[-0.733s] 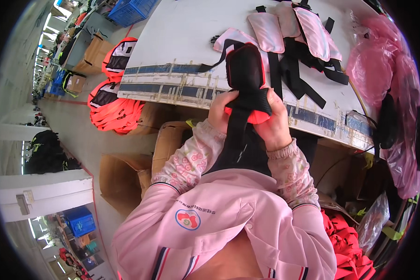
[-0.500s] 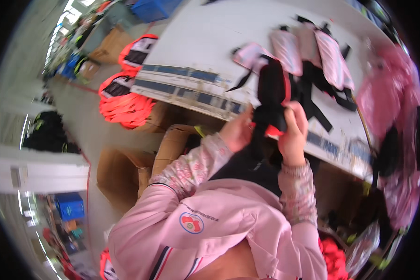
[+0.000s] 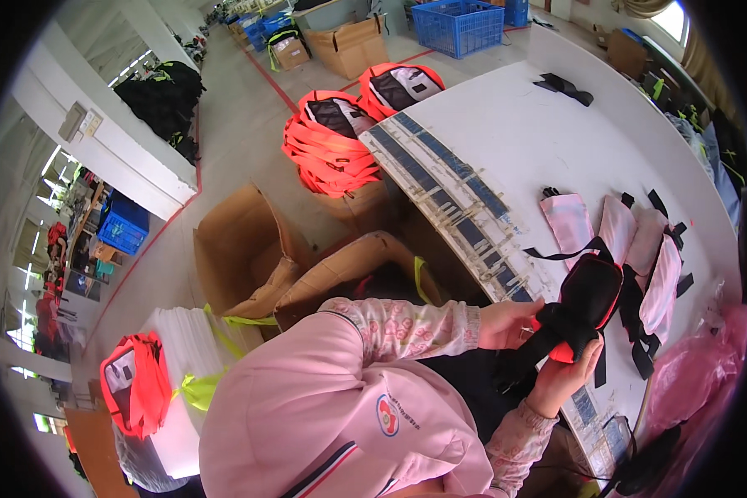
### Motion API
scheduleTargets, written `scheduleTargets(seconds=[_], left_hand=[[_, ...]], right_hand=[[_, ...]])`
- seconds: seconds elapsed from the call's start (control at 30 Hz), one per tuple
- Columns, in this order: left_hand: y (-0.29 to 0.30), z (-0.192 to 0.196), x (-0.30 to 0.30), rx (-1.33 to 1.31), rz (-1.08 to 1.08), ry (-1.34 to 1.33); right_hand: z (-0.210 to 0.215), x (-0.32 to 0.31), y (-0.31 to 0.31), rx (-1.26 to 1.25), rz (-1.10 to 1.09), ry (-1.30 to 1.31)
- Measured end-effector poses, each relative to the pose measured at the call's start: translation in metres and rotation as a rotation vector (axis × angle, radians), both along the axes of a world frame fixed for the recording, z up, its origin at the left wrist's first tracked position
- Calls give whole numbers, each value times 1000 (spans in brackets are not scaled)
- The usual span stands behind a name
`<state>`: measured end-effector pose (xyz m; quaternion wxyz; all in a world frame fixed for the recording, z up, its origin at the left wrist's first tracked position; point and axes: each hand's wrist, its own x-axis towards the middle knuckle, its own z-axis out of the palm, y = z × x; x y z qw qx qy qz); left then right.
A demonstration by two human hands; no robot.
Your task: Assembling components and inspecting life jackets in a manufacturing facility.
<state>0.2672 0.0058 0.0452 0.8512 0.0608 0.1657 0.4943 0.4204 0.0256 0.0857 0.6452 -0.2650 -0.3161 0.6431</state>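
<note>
A small black padded pouch (image 3: 591, 289) with red edging and black straps is held up over the near edge of the white table. My left hand (image 3: 510, 324) is closed on the strap side of its lower end. My right hand (image 3: 568, 375) grips the same end from the other side, with fingers beside a bright red patch. Just beyond the pouch, several pale pink-and-white pieces with black straps lie on the table, among them a short one (image 3: 567, 221) and a longer one (image 3: 662, 286).
Blue-striped tape runs along the edge of the white table (image 3: 515, 124). Left of it stand a stack of orange bags (image 3: 332, 166) and open cardboard boxes (image 3: 241, 249). A pink plastic bag (image 3: 697, 386) hangs at the right; a blue crate (image 3: 459, 31) is farther back.
My view has swung left, so table, pouch and hands appear farther right and lower in the picture. Both hands still hold the pouch.
</note>
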Motion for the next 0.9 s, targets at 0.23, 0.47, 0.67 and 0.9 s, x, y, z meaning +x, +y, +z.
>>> scheduleTargets(seconds=[0.23, 0.47, 0.67, 0.9], left_hand=[[9, -4, -6, 45, 10, 277], [14, 30, -5, 298, 77, -63], [31, -20, -13, 665, 368, 822], [29, 13, -23, 223, 232, 106]], right_hand=[[-4, -1, -1, 11, 9, -44], [-34, 10, -7, 258, -334, -828], [-14, 5, 11, -54, -143, -109], [-5, -9, 14, -115, 174, 430]])
